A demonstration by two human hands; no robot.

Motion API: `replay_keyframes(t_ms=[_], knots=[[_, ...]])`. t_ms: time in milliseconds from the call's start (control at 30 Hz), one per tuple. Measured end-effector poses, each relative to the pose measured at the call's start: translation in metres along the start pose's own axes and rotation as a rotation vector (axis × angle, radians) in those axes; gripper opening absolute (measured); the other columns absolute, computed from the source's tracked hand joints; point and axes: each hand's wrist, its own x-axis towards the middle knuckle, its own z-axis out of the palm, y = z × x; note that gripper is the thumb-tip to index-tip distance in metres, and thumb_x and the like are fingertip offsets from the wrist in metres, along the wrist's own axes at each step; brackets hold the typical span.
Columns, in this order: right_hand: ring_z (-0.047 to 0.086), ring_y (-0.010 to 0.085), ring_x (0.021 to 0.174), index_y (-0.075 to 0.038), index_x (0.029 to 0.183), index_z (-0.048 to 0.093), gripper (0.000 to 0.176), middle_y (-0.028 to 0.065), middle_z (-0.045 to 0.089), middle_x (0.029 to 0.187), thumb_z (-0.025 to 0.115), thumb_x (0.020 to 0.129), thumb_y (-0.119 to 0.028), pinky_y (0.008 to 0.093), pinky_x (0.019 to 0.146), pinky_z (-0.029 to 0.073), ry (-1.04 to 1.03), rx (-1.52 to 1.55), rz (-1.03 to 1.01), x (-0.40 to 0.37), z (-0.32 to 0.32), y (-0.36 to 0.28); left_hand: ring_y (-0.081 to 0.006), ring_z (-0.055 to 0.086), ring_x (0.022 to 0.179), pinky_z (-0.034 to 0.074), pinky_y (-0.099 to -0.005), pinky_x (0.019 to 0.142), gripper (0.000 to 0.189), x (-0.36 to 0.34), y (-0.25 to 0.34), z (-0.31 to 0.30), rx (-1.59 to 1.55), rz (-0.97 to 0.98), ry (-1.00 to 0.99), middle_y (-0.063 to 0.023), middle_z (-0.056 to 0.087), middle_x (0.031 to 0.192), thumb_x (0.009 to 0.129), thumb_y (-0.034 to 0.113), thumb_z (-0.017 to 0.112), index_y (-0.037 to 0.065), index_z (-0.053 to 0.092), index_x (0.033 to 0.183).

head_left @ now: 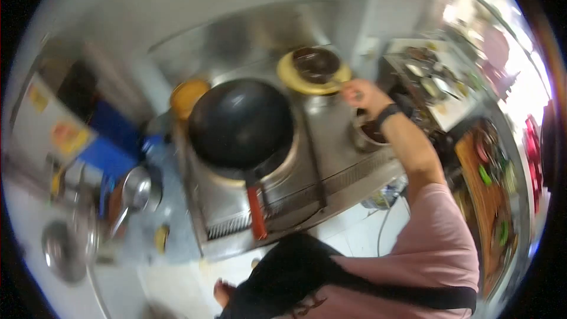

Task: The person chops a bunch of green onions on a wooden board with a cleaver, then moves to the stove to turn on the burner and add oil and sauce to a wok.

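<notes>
My right hand [361, 95], with a dark band on its wrist, reaches out to the stove's far right. Its fingers are closed on a thin handle beside a dark, glossy round-headed utensil [316, 64]; blur hides its exact kind. This round shape overlaps a yellow round dish [287, 77] above a metal pot [319, 102]. Under my right wrist stands another metal pot [367, 140] with dark contents. Low in the view, what shows of my left hand [222, 292] is a small patch beside my black apron, its fingers largely hidden.
A black wok [239, 124] with a red handle [256, 212] sits on the steel stove [227, 204]. Behind it is an orange-brown round container [188, 95]. A metal ladle [136, 188] lies at left. Trays of food [434, 80] and a wooden board [477, 195] stand at right.
</notes>
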Motion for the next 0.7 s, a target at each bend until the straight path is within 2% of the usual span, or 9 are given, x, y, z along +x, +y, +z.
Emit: replay_keyframes(t_ms=[33, 100, 167, 400, 467, 567, 600, 633, 700], knots=[[0.045, 0.0058, 0.051, -0.004, 0.071, 0.048, 0.013, -0.0005, 0.047, 0.061, 0.058, 0.078, -0.007, 0.0199, 0.042, 0.036, -0.236, -0.355, -0.308, 0.007, -0.008, 0.005, -0.0164, 0.045, 0.050, 0.039, -0.0302, 0.045, 0.007, 0.011, -0.006, -0.001, -0.036, -0.048, 0.013, -0.0035, 0.048, 0.060, 0.080, 0.012, 0.056, 0.006, 0.053, 0.083], [0.042, 0.0057, 0.045, -0.009, 0.067, 0.042, 0.018, -0.0022, 0.043, 0.056, 0.054, 0.080, -0.006, 0.0195, 0.040, 0.036, -0.010, -0.808, -0.969, 0.034, -0.022, 0.042, -0.0166, 0.044, 0.050, 0.039, -0.0302, 0.045, 0.008, 0.018, -0.004, 0.004, -0.090, -0.153, 0.071, -0.0034, 0.048, 0.060, 0.080, 0.013, 0.056, 0.006, 0.052, 0.081], [0.054, 0.0173, 0.054, -0.002, 0.075, 0.052, 0.006, 0.0069, 0.053, 0.064, 0.058, 0.074, -0.001, 0.0277, 0.048, 0.045, 0.194, 0.640, 0.351, -0.006, 0.028, -0.023, -0.0168, 0.044, 0.050, 0.039, -0.0303, 0.045, 0.009, 0.026, 0.001, 0.010, -0.091, -0.199, 0.090, -0.0033, 0.048, 0.060, 0.080, 0.014, 0.056, 0.007, 0.051, 0.080], [0.050, 0.0156, 0.052, -0.002, 0.071, 0.050, 0.009, 0.0060, 0.051, 0.061, 0.058, 0.074, 0.000, 0.0258, 0.043, 0.041, 0.307, 0.492, 0.316, -0.046, 0.047, -0.047, -0.0174, 0.044, 0.049, 0.038, -0.0304, 0.046, 0.014, 0.058, -0.001, 0.008, -0.081, -0.239, 0.067, -0.0030, 0.046, 0.058, 0.081, 0.018, 0.055, 0.008, 0.048, 0.075], [0.042, 0.0042, 0.046, -0.004, 0.077, 0.042, 0.011, -0.0021, 0.042, 0.059, 0.046, 0.086, -0.007, 0.0164, 0.036, 0.034, 0.278, 0.442, 0.282, -0.056, 0.055, -0.051, -0.0176, 0.043, 0.049, 0.038, -0.0305, 0.047, 0.016, 0.069, -0.007, -0.002, -0.102, -0.232, 0.040, -0.0029, 0.046, 0.058, 0.081, 0.019, 0.055, 0.008, 0.047, 0.073], [0.038, 0.0039, 0.046, -0.006, 0.077, 0.042, 0.014, -0.0037, 0.041, 0.059, 0.048, 0.087, -0.013, 0.0150, 0.037, 0.031, 0.195, 0.469, 0.251, -0.061, 0.038, -0.035, -0.0179, 0.043, 0.048, 0.038, -0.0306, 0.047, 0.019, 0.104, -0.050, -0.046, -0.269, -0.282, 0.048, -0.0027, 0.046, 0.057, 0.081, 0.021, 0.055, 0.008, 0.046, 0.071], [0.039, 0.0034, 0.045, -0.006, 0.077, 0.042, 0.013, -0.0034, 0.042, 0.060, 0.049, 0.087, -0.012, 0.0148, 0.037, 0.031, 0.202, 0.244, 0.172, -0.065, 0.034, -0.031, -0.0175, 0.043, 0.048, 0.038, -0.0304, 0.046, 0.019, 0.075, -0.029, -0.020, -0.255, -0.250, 0.098, -0.0032, 0.046, 0.057, 0.081, 0.019, 0.055, 0.008, 0.044, 0.070], [0.040, 0.0030, 0.045, -0.006, 0.078, 0.042, 0.013, -0.0025, 0.044, 0.061, 0.049, 0.087, -0.011, 0.0145, 0.036, 0.032, 0.264, 0.518, 0.422, -0.080, 0.058, -0.066, -0.0166, 0.044, 0.048, 0.037, -0.0304, 0.045, 0.014, 0.050, 0.000, 0.001, -0.177, -0.280, -0.051, -0.0030, 0.046, 0.057, 0.081, 0.018, 0.054, 0.008, 0.046, 0.074], [0.042, 0.0033, 0.047, -0.003, 0.080, 0.040, 0.013, 0.0013, 0.044, 0.065, 0.048, 0.088, -0.010, 0.0142, 0.036, 0.035, 0.252, 0.574, 0.411, -0.083, 0.056, -0.063, -0.0152, 0.044, 0.050, 0.037, -0.0299, 0.044, 0.009, 0.022, 0.023, 0.025, -0.239, -0.268, 0.020, -0.0027, 0.047, 0.059, 0.081, 0.016, 0.053, 0.008, 0.050, 0.081]])
